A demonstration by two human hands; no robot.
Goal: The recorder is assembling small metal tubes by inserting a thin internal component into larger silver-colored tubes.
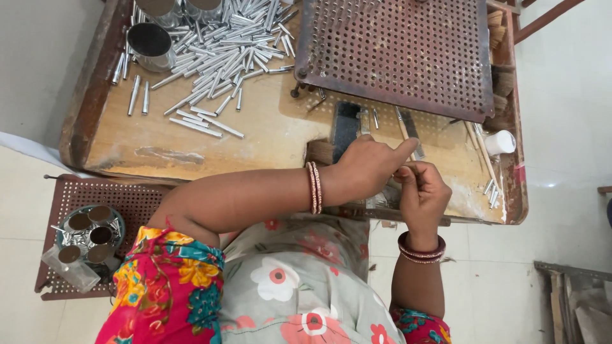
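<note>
left hand: left hand (pixel 368 167) reaches across the body from the left, forearm nearly level, wrist bent slightly down; index finger stretched out toward the right, other fingers curled under; bangles (pixel 313 187) at the wrist.
right hand: right hand (pixel 421 194) comes up from below, forearm upright in the frame, palm turned toward the left hand; fingers bunched close at the tips, just beside the left index finger; bangles at this wrist too.
held thing: a thin pale stick (pixel 406 135) runs up from where the two hands meet; looks pinched between the fingertips of both hands, but the contact is hidden, so which hand truly holds it is unclear.
where: hands sit over the near edge of the wooden desk (pixel 268 137), right of centre, below the perforated metal plate (pixel 398 54).
metal tubes: heap of short silvery tubes (pixel 223 48) at the far left of the desk, well apart from the hands.
tins: round tins (pixel 150 44) beside that heap.
cup: small white cup (pixel 500 142) near the desk's right rim.
floor tray: perforated tray (pixel 134 200) on the floor at left, bearing a bowl of caps (pixel 89 232).
</note>
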